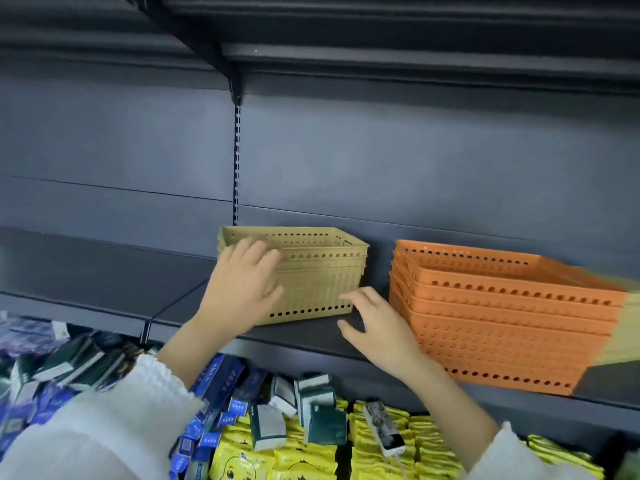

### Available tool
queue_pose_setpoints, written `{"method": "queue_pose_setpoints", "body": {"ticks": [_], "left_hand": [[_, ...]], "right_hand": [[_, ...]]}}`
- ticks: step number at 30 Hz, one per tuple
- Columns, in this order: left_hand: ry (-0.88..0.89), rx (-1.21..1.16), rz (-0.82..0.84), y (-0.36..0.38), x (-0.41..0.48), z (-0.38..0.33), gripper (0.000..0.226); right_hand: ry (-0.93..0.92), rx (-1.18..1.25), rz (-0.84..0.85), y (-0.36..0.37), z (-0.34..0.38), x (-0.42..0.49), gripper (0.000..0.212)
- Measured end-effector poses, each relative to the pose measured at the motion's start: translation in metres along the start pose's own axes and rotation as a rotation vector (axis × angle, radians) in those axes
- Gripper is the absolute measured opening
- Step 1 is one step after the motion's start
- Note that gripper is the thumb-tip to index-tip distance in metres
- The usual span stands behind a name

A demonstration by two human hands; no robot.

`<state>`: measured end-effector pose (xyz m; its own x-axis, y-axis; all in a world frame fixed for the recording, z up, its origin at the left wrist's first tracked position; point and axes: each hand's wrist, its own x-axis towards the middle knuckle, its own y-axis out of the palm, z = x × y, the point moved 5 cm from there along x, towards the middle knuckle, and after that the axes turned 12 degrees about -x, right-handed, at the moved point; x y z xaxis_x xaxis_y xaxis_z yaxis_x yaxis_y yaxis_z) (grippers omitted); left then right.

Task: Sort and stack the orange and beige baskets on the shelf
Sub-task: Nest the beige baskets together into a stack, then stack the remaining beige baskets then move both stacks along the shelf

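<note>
A stack of nested beige baskets (318,271) stands on the dark shelf (304,336), near its middle. My left hand (242,289) lies against the stack's front left corner, fingers spread over the wall and rim. My right hand (374,327) hovers at the stack's lower right corner, fingers apart, fingertips at or near the wall. To the right, a taller stack of nested orange baskets (502,317) sits on the same shelf, apart from the beige stack. A blurred beige shape (623,323) shows at the orange stack's right end.
The shelf left of the beige stack is bare up to a seam (149,323). An upper shelf (381,46) overhangs. Below the shelf lie blue and green boxes (86,358), yellow packets (381,445) and a white power strip (384,429).
</note>
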<state>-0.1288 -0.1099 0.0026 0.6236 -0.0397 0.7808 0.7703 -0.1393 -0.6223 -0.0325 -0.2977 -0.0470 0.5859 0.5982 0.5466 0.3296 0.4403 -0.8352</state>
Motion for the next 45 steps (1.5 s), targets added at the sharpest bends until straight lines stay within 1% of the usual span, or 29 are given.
{"method": "queue_pose_setpoints", "body": {"ticks": [2, 4, 6, 7, 8, 10, 12, 14, 15, 16, 18, 19, 21, 23, 26, 29, 34, 37, 38, 39, 41, 43, 45], "left_hand": [[0.119, 0.147, 0.223, 0.020, -0.005, -0.028, 0.037], [0.175, 0.223, 0.408, 0.043, -0.015, -0.047, 0.043], [0.200, 0.232, 0.511, 0.060, -0.023, -0.061, 0.055], [0.204, 0.210, 0.523, 0.066, -0.025, -0.068, 0.061], [0.210, 0.173, 0.508, 0.071, -0.025, -0.074, 0.067], [0.208, 0.114, 0.483, 0.079, -0.024, -0.089, 0.073], [0.216, 0.091, 0.451, 0.086, -0.020, -0.106, 0.076], [0.189, 0.067, 0.419, 0.091, -0.017, -0.123, 0.081], [0.153, 0.023, 0.405, 0.093, -0.016, -0.131, 0.085], [0.105, -0.053, 0.395, 0.095, -0.015, -0.139, 0.089], [0.010, -0.275, 0.381, 0.103, -0.011, -0.153, 0.098], [-0.026, -0.381, 0.373, 0.108, -0.009, -0.160, 0.103], [-0.091, -0.536, 0.325, 0.118, -0.004, -0.170, 0.105], [-0.176, -0.627, 0.255, 0.129, 0.002, -0.172, 0.100], [-0.282, -0.591, 0.197, 0.146, 0.011, -0.165, 0.093], [-0.397, -0.538, 0.179, 0.160, 0.017, -0.152, 0.090], [-0.542, -0.331, 0.134, 0.176, 0.034, -0.143, 0.081], [-0.651, -0.199, 0.145, 0.182, 0.046, -0.141, 0.069], [-0.697, -0.155, 0.158, 0.184, 0.049, -0.142, 0.063], [-0.741, -0.097, 0.180, 0.184, 0.051, -0.143, 0.055], [-0.780, 0.067, 0.285, 0.186, 0.052, -0.152, 0.031], [-0.682, 0.207, 0.366, 0.189, 0.049, -0.166, 0.022], [-0.534, 0.227, 0.368, 0.195, 0.051, -0.194, 0.022]], "right_hand": [[-0.037, -0.102, 0.035, -0.005, -0.002, -0.015, 0.041], [-0.047, -0.148, 0.053, -0.007, -0.006, -0.034, 0.044], [0.003, -0.116, 0.093, -0.012, -0.016, -0.054, 0.051], [0.040, -0.087, 0.111, -0.017, -0.022, -0.065, 0.055], [0.071, -0.076, 0.119, -0.022, -0.029, -0.076, 0.057], [0.115, -0.135, 0.085, -0.035, -0.045, -0.097, 0.056], [0.181, -0.207, -0.005, -0.050, -0.067, -0.117, 0.051], [0.302, -0.236, -0.148, -0.067, -0.093, -0.138, 0.050], [0.388, -0.230, -0.232, -0.076, -0.110, -0.149, 0.054], [0.486, -0.211, -0.308, -0.083, -0.130, -0.158, 0.062], [0.637, -0.187, -0.388, -0.088, -0.169, -0.166, 0.084], [0.665, -0.183, -0.404, -0.087, -0.185, -0.165, 0.092], [0.670, -0.108, -0.397, -0.080, -0.208, -0.157, 0.101], [0.617, 0.007, -0.357, -0.066, -0.220, -0.147, 0.107], [0.510, 0.064, -0.318, -0.052, -0.234, -0.133, 0.109], [0.447, 0.097, -0.238, -0.046, -0.250, -0.119, 0.103], [0.344, 0.122, -0.099, -0.048, -0.269, -0.101, 0.085], [0.272, 0.212, 0.001, -0.048, -0.282, -0.092, 0.078], [0.250, 0.238, 0.012, -0.050, -0.285, -0.092, 0.073], [0.232, 0.251, -0.003, -0.053, -0.289, -0.093, 0.065], [0.208, 0.239, -0.128, -0.066, -0.301, -0.102, 0.041], [0.215, 0.165, -0.296, -0.081, -0.318, -0.115, 0.025], [0.275, 0.063, -0.414, -0.097, -0.345, -0.130, 0.025]]}}
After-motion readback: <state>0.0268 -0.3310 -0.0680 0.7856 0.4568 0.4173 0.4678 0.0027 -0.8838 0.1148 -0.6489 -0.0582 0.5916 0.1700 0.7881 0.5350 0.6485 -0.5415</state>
